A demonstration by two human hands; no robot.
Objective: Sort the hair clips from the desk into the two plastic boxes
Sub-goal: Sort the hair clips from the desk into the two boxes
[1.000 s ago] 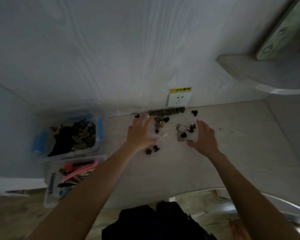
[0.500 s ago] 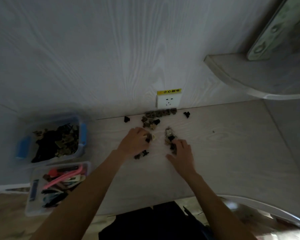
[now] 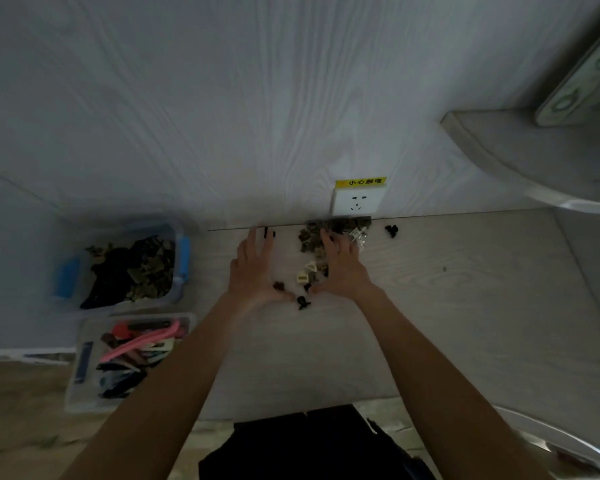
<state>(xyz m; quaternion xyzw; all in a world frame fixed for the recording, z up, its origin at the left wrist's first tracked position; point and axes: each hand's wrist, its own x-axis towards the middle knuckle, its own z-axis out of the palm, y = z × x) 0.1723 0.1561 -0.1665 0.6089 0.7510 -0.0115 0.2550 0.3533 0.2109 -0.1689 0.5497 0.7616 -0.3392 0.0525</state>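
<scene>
Small hair clips lie scattered on the pale desk (image 3: 465, 306) by the back wall: a brown heap (image 3: 310, 239), a few cream clips (image 3: 307, 271), and black ones (image 3: 302, 302). My left hand (image 3: 253, 271) lies flat with fingers spread, left of the clips. My right hand (image 3: 340, 268) is spread over the heap's right side, hiding part of it. Neither hand holds anything that I can see. One plastic box with blue latches (image 3: 179, 233) holds dark and olive small clips. A second clear box (image 3: 80, 393) holds long pink and dark clips.
A lone black clip (image 3: 391, 231) lies right of the heap, and another (image 3: 267, 233) beyond my left fingers. A white wall socket (image 3: 357, 200) with a yellow label sits just behind the heap. A rounded shelf (image 3: 534, 154) juts out at upper right. The boxes are left of the desk.
Both hands went from curled over the clips to flat and spread, reaching farther toward the wall. The clips now sit bunched between them.
</scene>
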